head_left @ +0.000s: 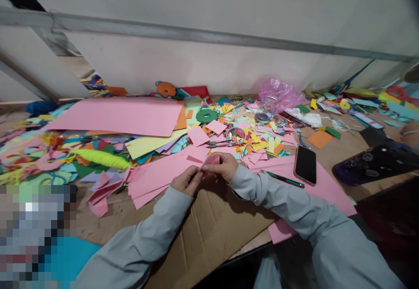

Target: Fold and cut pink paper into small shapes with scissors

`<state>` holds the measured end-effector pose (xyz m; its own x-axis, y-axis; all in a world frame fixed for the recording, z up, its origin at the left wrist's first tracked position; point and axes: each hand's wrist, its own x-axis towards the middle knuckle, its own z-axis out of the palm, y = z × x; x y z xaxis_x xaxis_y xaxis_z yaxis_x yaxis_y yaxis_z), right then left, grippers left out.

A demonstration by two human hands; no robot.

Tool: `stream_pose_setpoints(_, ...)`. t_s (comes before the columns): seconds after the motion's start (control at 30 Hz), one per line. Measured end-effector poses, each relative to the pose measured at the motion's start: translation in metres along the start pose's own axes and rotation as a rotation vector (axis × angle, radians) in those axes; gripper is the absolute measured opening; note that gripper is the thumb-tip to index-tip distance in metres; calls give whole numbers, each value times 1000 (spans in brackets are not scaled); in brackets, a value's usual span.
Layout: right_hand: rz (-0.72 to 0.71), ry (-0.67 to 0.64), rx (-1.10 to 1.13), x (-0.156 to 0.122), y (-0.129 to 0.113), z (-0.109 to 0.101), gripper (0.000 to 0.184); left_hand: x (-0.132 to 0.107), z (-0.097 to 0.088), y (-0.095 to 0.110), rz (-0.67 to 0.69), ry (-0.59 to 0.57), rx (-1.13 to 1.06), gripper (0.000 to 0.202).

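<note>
Between my two hands is a small folded piece of pink paper [211, 159], held above the top of a brown cardboard sheet [209, 223]. My left hand [188, 180] pinches its lower left part with thumb and fingers. From the right, my right hand [225, 166] grips the same piece, the thumb reaching toward the left fingertips. Part of the paper is hidden by the fingers. Just beyond lie scissors [220, 143]. Pink paper sheets [153, 177] spread to the left, and a folded pink paper shape [103, 193] rests beside them.
A phone [305, 165] and a green pen [284, 179] lie on pink paper at right. Behind are paper scraps, a glass jar [266, 109], a tape roll [236, 136] and a pink plastic bag [279, 92]. Neon yellow yarn [103, 159] sits left; a dark tumbler [369, 162] lies far right.
</note>
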<state>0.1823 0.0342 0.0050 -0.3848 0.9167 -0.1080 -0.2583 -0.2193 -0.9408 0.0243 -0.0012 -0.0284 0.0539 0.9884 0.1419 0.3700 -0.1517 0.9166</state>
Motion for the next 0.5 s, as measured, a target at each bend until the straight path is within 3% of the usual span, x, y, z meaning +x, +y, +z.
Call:
stream_pose_setpoints(0.1, -20, 37, 10, -1, -1, 0, 34, 1, -1, -1, -16, -24, -19, 28)
stream_pose_setpoints(0.33, 12, -17, 51, -4, -2, 4, 36, 1, -6, 11, 78, -82, 6, 25)
stream_pose_setpoints(0.5, -165, 217, -57, 11, -13, -17, 34, 0, -11, 14, 3, -113, -5, 31)
